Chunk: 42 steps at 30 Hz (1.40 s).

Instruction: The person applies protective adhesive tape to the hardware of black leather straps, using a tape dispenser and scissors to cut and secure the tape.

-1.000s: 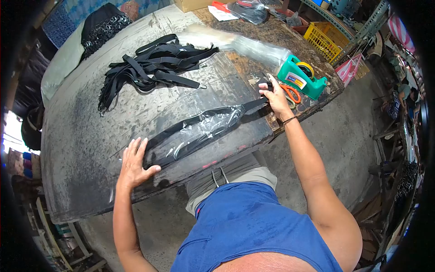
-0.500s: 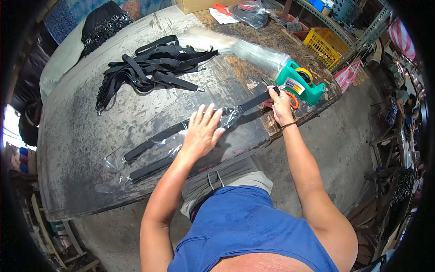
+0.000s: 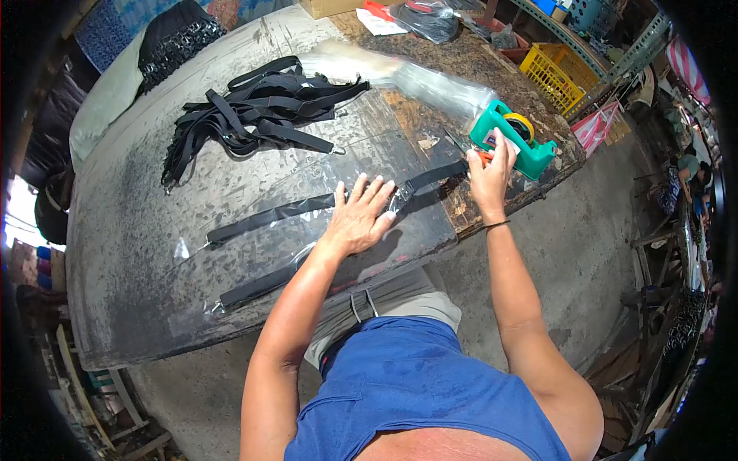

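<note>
My left hand (image 3: 358,221) lies flat with its fingers spread over a black strap (image 3: 284,212) in clear plastic. Near the strap's right end, my right hand (image 3: 490,178) has its thumb and fingers around the orange handle of scissors (image 3: 484,156), whose blades point up and left. Just beyond it stands a green tape dispenser (image 3: 532,159) with a yellow-cored roll. A second wrapped strap (image 3: 257,287) lies closer to the table's front edge, partly hidden by my left forearm.
A pile of black straps (image 3: 261,111) is on the worn table (image 3: 123,253). Clear plastic sleeves (image 3: 438,88) lie behind the dispenser. More straps (image 3: 181,42) hang at the back left. A yellow crate (image 3: 555,81) stands beyond the table, and people (image 3: 689,173) are at far right.
My right hand has let go of the strap's end and moved slightly right onto the scissors' handle. My left hand has shifted a little right, and the far strap's left end has moved up.
</note>
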{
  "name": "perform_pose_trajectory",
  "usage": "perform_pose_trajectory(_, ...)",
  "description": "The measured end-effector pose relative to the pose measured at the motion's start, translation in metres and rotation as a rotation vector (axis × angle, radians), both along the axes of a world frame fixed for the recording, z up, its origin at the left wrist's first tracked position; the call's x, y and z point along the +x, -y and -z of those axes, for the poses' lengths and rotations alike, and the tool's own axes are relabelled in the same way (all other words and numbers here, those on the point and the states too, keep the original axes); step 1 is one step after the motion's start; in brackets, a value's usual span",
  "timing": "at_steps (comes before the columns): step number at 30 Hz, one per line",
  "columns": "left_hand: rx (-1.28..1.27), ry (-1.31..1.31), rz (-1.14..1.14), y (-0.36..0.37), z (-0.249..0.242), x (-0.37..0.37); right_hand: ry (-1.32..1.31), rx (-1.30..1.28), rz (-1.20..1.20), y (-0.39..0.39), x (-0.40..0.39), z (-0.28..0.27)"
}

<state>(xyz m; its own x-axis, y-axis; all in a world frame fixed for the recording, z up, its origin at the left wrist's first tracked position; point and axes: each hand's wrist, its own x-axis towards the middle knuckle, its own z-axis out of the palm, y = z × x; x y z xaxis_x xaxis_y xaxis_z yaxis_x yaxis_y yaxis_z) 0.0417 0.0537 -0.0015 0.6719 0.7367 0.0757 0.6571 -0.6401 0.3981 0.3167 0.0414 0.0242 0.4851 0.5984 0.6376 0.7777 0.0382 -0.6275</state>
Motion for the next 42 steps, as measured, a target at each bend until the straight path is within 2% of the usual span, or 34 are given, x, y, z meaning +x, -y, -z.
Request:
perform_pose_trajectory(1,-0.001,-0.002,-0.001,-0.003,0.0,-0.005,-0.002,-0.001,-0.001,0.003,-0.003,-0.003)
perform_pose_trajectory(3,0.146,0.102,-0.076,-0.01,0.001,-0.021,0.219,-0.061,-0.222,0.011,-0.013,-0.008)
perform_pose_trajectory(4,0.186,0.115,-0.137,-0.01,-0.001,-0.03,0.204,-0.063,-0.34,0.016,-0.028,-0.013)
perform_pose_trajectory(6,0.249,0.081,-0.224,-0.009,0.003,-0.05,0.4,-0.072,-0.545,0.024,-0.051,-0.015)
perform_pose_trajectory(8,0.283,-0.009,-0.285,-0.006,0.008,-0.069,0.581,-0.253,-0.674,0.036,-0.069,-0.009)
perform_pose_trajectory(9,0.21,-0.085,-0.322,-0.003,0.009,-0.077,0.665,-0.359,-0.708,0.041,-0.076,-0.005)
perform_pose_trajectory(10,0.17,-0.139,-0.343,-0.004,0.012,-0.083,0.663,-0.359,-0.715,0.044,-0.077,0.006)
perform_pose_trajectory(12,0.114,-0.212,-0.361,-0.009,0.02,-0.096,0.728,-0.649,-0.707,0.045,-0.074,0.028)
perform_pose_trajectory(16,0.077,-0.216,-0.308,-0.024,0.012,-0.105,0.755,-0.724,-0.718,0.044,-0.073,0.027)
perform_pose_trajectory(20,0.199,-0.107,-0.313,-0.014,0.001,-0.103,0.749,-0.719,-0.689,0.047,-0.074,0.026)
perform_pose_trajectory(21,0.188,-0.062,-0.295,-0.001,-0.007,-0.103,0.729,-0.649,-0.668,0.048,-0.075,0.025)
perform_pose_trajectory(23,0.146,-0.085,-0.224,0.031,-0.021,-0.1,0.701,-0.588,-0.655,0.053,-0.08,0.021)
perform_pose_trajectory(25,0.133,-0.212,-0.165,0.058,-0.014,-0.105,0.721,-0.546,-0.725,0.057,-0.087,0.018)
perform_pose_trajectory(26,0.102,-0.242,-0.19,0.067,-0.007,-0.11,0.742,-0.652,-0.75,0.06,-0.09,0.02)
perform_pose_trajectory(29,0.095,-0.263,-0.301,0.082,0.001,-0.123,0.76,-0.683,-0.721,0.063,-0.092,0.025)
perform_pose_trajectory(33,0.091,-0.26,-0.418,0.102,-0.004,-0.134,0.723,-0.644,-0.667,0.069,-0.112,0.014)
perform_pose_trajectory(35,0.079,-0.262,-0.45,0.11,-0.003,-0.14,0.733,-0.578,-0.733,0.073,-0.126,0.015)
perform_pose_trajectory(37,0.067,-0.258,-0.475,0.118,-0.001,-0.144,0.75,-0.624,-0.811,0.079,-0.137,0.026)
perform_pose_trajectory(42,0.071,-0.267,-0.569,0.137,0.006,-0.163,0.774,-0.615,-0.766,0.08,-0.139,0.028)
